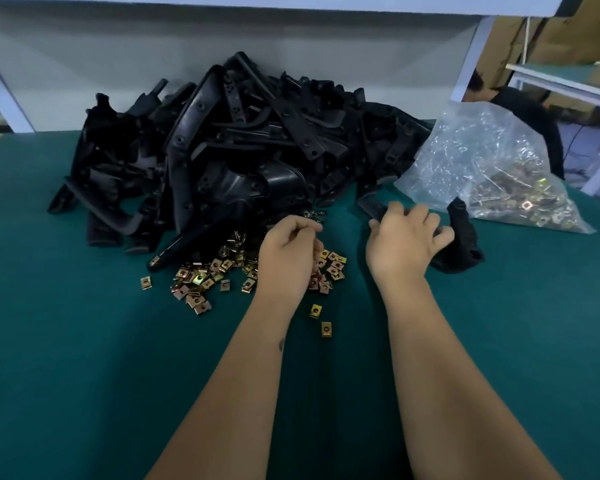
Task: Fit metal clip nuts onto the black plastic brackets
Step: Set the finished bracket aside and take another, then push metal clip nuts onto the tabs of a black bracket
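A big heap of black plastic brackets (pixel 243 147) lies at the back of the green table (pixel 84 341). In front of it spreads a loose pile of gold metal clip nuts (pixel 215 271). My left hand (pixel 288 254) hovers over the right part of that pile with fingers curled; what they pinch is hidden. My right hand (pixel 406 240) grips one black bracket (pixel 461 244), whose ends stick out on both sides of the fingers. Two stray clip nuts (pixel 316 310) lie near my left wrist.
A clear plastic bag (pixel 492 168) holding more clip nuts sits at the right rear. A white shelf frame (pixel 471 53) rises behind the table, with cardboard boxes (pixel 568 32) beyond it at the right.
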Demonstrator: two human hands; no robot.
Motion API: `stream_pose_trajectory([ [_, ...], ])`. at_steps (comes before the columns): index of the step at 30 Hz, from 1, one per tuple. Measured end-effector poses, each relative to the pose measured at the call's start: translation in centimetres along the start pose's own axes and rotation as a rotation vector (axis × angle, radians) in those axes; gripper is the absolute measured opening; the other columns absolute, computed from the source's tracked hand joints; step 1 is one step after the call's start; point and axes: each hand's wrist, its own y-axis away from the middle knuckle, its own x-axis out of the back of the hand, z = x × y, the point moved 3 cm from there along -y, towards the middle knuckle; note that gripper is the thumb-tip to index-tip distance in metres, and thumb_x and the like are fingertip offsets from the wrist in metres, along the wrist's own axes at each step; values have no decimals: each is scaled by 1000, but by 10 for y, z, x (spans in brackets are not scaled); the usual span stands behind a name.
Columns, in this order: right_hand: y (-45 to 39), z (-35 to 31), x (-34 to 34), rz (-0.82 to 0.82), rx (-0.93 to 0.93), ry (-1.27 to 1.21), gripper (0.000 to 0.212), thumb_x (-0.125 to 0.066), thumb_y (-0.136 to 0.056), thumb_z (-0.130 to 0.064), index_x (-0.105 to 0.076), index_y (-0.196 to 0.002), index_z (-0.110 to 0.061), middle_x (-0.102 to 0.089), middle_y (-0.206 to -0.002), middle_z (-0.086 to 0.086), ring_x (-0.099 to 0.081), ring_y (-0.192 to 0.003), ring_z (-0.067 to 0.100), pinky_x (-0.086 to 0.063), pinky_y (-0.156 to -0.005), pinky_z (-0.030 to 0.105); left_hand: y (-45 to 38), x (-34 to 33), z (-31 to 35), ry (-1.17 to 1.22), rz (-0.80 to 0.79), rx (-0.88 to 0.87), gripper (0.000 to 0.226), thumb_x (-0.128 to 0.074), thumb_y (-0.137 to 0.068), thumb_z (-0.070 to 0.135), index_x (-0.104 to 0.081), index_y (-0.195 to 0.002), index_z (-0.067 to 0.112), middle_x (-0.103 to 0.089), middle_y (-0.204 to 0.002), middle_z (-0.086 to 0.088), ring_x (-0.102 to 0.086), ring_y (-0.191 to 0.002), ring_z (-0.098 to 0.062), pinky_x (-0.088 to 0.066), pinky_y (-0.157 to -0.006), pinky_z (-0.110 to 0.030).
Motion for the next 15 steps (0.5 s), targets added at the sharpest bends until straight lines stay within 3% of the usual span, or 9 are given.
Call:
stream_pose_trajectory([
  [3,10,-20,17,243,165,-174,41,-58,-96,-21,-51,-135,-11,-49,-124,16,-45,-114,33,-18,-100,45,2,3,6,226,12,19,27,-46,-99,4,-68,-87,12,-65,-66,1,-62,-60,-10,-56,-57,-23],
  [5,23,-37,27,350,322,-283,44,-63,-93,-19,-52,-136,-11,-51,-125,17,-50,-113,31,-21,-100,46,1,5,10,353,-47,11,18,-50,-100,13,-67,-99,14,-72,-81,-2,-70,-76,-15,-60,-68,-29],
  [7,37,-54,29,333,475,-391,43,-61,-94,-17,-52,-136,-13,-53,-128,17,-51,-115,32,-21,-102,43,0,6,13,354,-172,-21,13,-56,-95,29,-65,-104,27,-73,-96,3,-70,-94,-14,-57,-75,-31],
  [9,49,-68,28,319,621,-459,41,-60,-94,-13,-55,-135,-9,-56,-127,14,-49,-117,25,-24,-104,39,1,9,15,356,-214,-20,15,-60,-88,36,-67,-100,32,-73,-97,9,-68,-99,-10,-54,-78,-29],
  [11,55,-74,28,321,724,-508,40,-60,-93,-8,-58,-133,-4,-61,-125,12,-47,-117,19,-32,-103,37,0,13,14,435,-117,20,18,-61,-91,32,-71,-103,24,-74,-97,6,-69,-100,-12,-54,-83,-32],
  [13,57,-76,28,337,799,-504,41,-61,-91,-6,-59,-132,-6,-62,-126,10,-49,-121,20,-35,-104,37,-1,22,16,481,76,-23,15,-58,-98,26,-72,-103,22,-75,-100,2,-69,-98,-16,-54,-87,-34],
  [15,57,-75,29,373,767,-492,45,-64,-89,-10,-58,-134,-9,-58,-130,11,-49,-126,25,-33,-106,41,-1,32,19,501,238,-117,15,-54,-102,24,-68,-106,25,-74,-105,0,-71,-95,-18,-56,-80,-30],
])
